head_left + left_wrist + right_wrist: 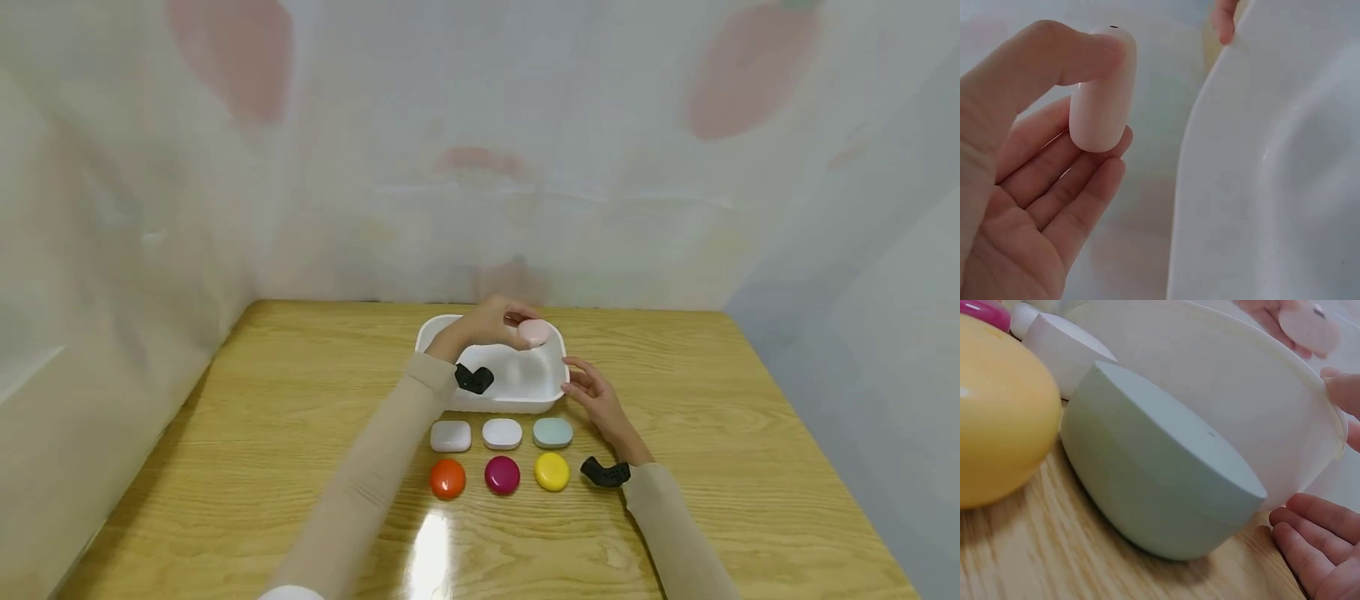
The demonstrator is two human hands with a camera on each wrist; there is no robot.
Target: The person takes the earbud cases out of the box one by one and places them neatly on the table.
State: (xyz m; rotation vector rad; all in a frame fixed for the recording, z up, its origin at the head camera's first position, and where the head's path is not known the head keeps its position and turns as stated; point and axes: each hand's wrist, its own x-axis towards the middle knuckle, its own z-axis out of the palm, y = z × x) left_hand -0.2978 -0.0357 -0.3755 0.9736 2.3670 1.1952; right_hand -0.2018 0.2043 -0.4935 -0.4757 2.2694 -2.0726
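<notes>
My left hand point(495, 323) is over the back right part of a white basin point(431, 332). It holds a pale pink rounded case point(534, 332) with a smooth surface, the thumb on one face and the fingers on the other. In the left wrist view, the same case point(1102, 100) shows a small dark slit near its top. My right hand point(596, 394) is at the basin's right end, pinching the rim between digits. Other fingers point(1316, 534) of it extend straight beside the outer wall, near a pale green case point(1160, 469).
In front of the basin stand a pale pinkish case point(451, 436), a white case point(502, 433) and the green one. Nearer are an orange case point(447, 478), a magenta case point(502, 475) and a yellow case point(552, 472). A printed curtain point(480, 225) hangs behind the wooden table point(712, 433).
</notes>
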